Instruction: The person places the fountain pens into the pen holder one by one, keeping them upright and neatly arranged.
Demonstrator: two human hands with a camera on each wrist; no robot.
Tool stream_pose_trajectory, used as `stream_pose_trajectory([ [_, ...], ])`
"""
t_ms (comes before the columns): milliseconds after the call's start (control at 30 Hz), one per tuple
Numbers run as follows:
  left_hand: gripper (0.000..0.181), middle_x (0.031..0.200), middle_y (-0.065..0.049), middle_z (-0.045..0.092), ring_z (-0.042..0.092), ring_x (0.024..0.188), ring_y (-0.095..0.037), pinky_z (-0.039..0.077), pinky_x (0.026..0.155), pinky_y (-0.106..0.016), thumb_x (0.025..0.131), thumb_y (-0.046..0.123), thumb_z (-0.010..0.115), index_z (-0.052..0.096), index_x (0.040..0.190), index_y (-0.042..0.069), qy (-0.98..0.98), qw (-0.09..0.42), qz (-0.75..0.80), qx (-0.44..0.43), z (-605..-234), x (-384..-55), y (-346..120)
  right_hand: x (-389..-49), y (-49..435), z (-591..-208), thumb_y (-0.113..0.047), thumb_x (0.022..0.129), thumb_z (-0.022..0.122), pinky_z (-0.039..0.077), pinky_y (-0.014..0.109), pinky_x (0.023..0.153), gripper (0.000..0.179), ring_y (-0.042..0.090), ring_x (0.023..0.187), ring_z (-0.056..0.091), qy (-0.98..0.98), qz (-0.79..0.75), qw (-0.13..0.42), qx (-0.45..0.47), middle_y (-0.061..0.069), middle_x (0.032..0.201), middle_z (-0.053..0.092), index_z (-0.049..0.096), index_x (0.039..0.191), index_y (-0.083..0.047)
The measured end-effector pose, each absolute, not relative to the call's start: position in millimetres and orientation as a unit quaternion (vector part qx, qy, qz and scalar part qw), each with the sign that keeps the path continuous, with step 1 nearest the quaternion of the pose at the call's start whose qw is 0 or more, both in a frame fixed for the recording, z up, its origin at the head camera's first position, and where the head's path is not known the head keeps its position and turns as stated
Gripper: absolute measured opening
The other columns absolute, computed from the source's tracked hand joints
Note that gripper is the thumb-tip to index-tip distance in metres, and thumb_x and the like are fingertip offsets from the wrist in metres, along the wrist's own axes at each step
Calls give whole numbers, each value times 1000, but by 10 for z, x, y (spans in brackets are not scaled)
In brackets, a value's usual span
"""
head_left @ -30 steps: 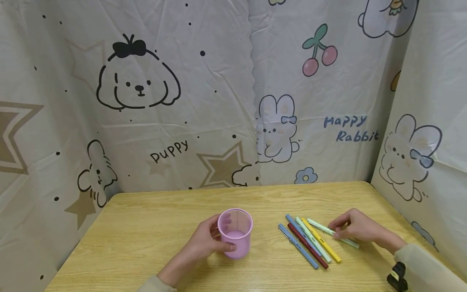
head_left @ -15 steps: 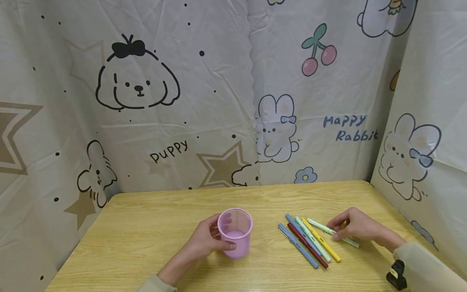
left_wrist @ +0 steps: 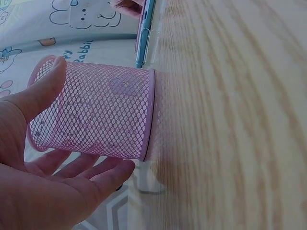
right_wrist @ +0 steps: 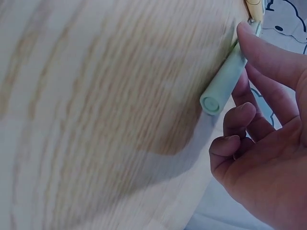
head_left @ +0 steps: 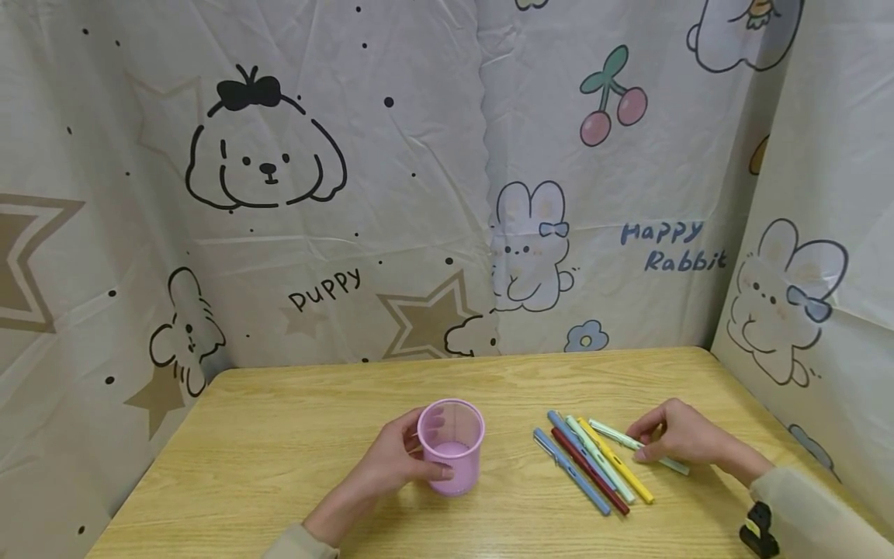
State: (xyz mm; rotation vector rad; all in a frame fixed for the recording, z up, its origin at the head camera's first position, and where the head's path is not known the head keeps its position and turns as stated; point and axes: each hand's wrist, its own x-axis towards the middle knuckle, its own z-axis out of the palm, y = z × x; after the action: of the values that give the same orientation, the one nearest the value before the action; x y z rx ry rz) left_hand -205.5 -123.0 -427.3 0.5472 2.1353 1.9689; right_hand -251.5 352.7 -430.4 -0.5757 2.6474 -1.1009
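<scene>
A pink mesh pen holder (head_left: 454, 473) stands upright on the table, with nothing inside it. My left hand (head_left: 391, 458) grips it from the left, thumb on the near side and fingers behind; the left wrist view shows the thumb on the mesh (left_wrist: 100, 110) close to the rim. At the right, my right hand (head_left: 680, 435) pinches a pale green pen (head_left: 615, 433) between thumb and fingers, and the pen lies at table level. In the right wrist view the round end of this pen (right_wrist: 223, 84) points toward the camera, and the other fingers are curled beside it.
Left of the pale green pen lie a yellow pen (head_left: 632, 473), another light green pen (head_left: 604, 458), a dark red pen (head_left: 594, 473) and blue pens (head_left: 573, 473), side by side on the wooden table (head_left: 314, 411). Printed curtains (head_left: 419, 194) hang behind the table.
Almost nothing differs. Both hands, the pen holder and the pens keep their places, with only a slight shift of the whole head view.
</scene>
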Motion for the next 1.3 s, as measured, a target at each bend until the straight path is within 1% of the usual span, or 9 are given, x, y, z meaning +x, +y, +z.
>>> stream_pose_trajectory([
  [200, 86, 146, -31, 54, 53, 134, -50, 45, 113, -55, 73, -10, 88, 48, 149, -9, 718, 91, 664, 188, -4269, -2060, -1232, -2503, 3514, -4314, -8, 80, 90, 50, 25, 61, 28, 10, 72, 58, 901, -373, 97, -200, 1, 82, 68, 79, 103, 4],
  [400, 86, 146, -32, 54, 53, 134, -51, 44, 113, -55, 73, -11, 87, 46, 150, -10, 712, 90, 670, 192, -4276, -2068, -1226, -2511, 3491, -4331, -6, 79, 90, 49, 25, 61, 25, 9, 72, 57, 911, -355, 85, -189, 0, 80, 67, 79, 100, 0],
  [567, 87, 145, -32, 54, 54, 133, -50, 45, 112, -55, 73, -11, 87, 46, 150, -10, 714, 86, 667, 192, -4277, -2075, -1226, -2486, 3445, -4313, -5, 79, 90, 48, 25, 61, 20, 11, 72, 56, 924, -336, 67, -169, -1, 79, 66, 80, 97, -2],
  [800, 86, 145, -32, 54, 54, 133, -51, 45, 113, -55, 74, -12, 87, 46, 150, -10, 714, 89, 668, 191, -4282, -2070, -1222, -2452, 3399, -4284, -3, 81, 89, 47, 27, 62, 19, 18, 76, 57, 939, -317, 60, -122, 0, 83, 68, 80, 98, 0],
  [1033, 86, 145, -31, 54, 54, 133, -50, 45, 113, -54, 74, -12, 86, 47, 150, -9, 712, 87, 670, 190, -4279, -2064, -1225, -2429, 3390, -4246, -4, 80, 88, 48, 27, 63, 22, 19, 78, 57, 936, -332, 54, -98, 1, 84, 69, 80, 99, 1],
  [1300, 86, 145, -32, 55, 54, 132, -51, 46, 112, -54, 74, -13, 86, 46, 150, -11, 711, 88, 671, 190, -4282, -2066, -1218, -2410, 3366, -4203, -5, 80, 87, 44, 28, 63, 25, 21, 78, 53, 933, -348, 51, -70, 2, 83, 66, 80, 103, 1],
])
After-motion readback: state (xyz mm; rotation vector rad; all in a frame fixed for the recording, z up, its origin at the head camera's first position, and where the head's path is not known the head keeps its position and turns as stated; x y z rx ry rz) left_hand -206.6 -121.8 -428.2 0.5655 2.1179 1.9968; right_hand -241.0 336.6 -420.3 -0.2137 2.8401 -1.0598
